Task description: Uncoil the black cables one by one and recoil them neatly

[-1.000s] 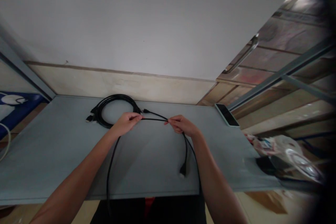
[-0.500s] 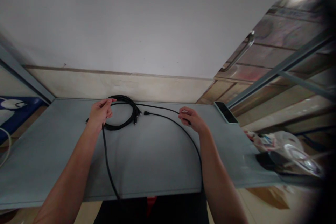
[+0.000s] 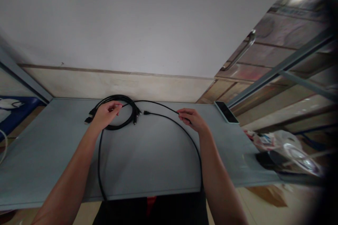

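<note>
A loose black cable (image 3: 155, 103) runs between my two hands, bowed slightly upward. My left hand (image 3: 107, 113) pinches it above the left part of a coiled bundle of black cables (image 3: 124, 126). At its plug end, my right hand (image 3: 192, 119) is closed round the cable, its fingers hiding most of the tip. The rest of this cable drops from under my left hand over the table's front edge. Another stretch, ending in a black plug (image 3: 146, 113) beside the coil, curves right and down past my right forearm. Several connectors stick out at the coil's left and right sides.
The grey table (image 3: 150, 161) stands against a tiled wall with a white panel (image 3: 132, 24) above. A phone (image 3: 226, 112) lies at the back right. Plastic bags and a dark object (image 3: 266, 160) sit at the right end. A blue item (image 3: 21, 112) is at far left.
My left hand has shifted slightly right and down, over the coil. The cable between my hands now arches higher, and the hanging part at left has swung left.
</note>
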